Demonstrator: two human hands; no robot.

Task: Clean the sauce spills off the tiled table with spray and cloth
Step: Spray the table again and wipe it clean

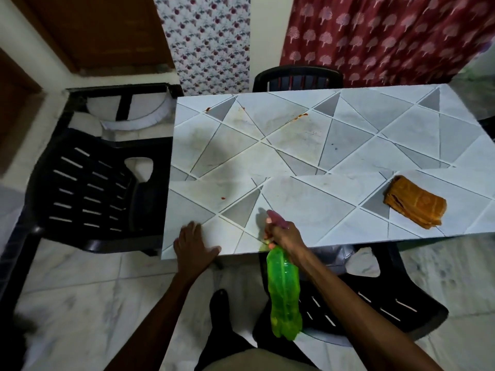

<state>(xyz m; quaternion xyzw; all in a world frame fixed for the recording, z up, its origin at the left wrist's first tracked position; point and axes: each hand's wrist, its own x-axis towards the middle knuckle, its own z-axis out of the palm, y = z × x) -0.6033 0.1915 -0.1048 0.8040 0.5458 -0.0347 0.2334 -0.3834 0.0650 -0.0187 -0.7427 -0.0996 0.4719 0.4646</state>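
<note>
The tiled table [308,156] has a grey and white triangle pattern. Red sauce spills lie on it: a streak [299,117] near the far middle, a small smear [207,109] at the far left, and a dot [222,198] nearer me. My right hand [284,235] grips the neck of a green spray bottle [284,293] with a pink nozzle [277,218], tilted over the table's near edge with the nozzle pointing at the tabletop. My left hand [194,245] rests flat on the near left corner. A folded orange cloth [415,202] lies at the right, apart from both hands.
Black plastic chairs stand around the table: one at the left [88,188], one at the far side [297,76], one under my right arm [388,303]. A red patterned curtain [388,36] hangs behind. The floor is pale marble tile.
</note>
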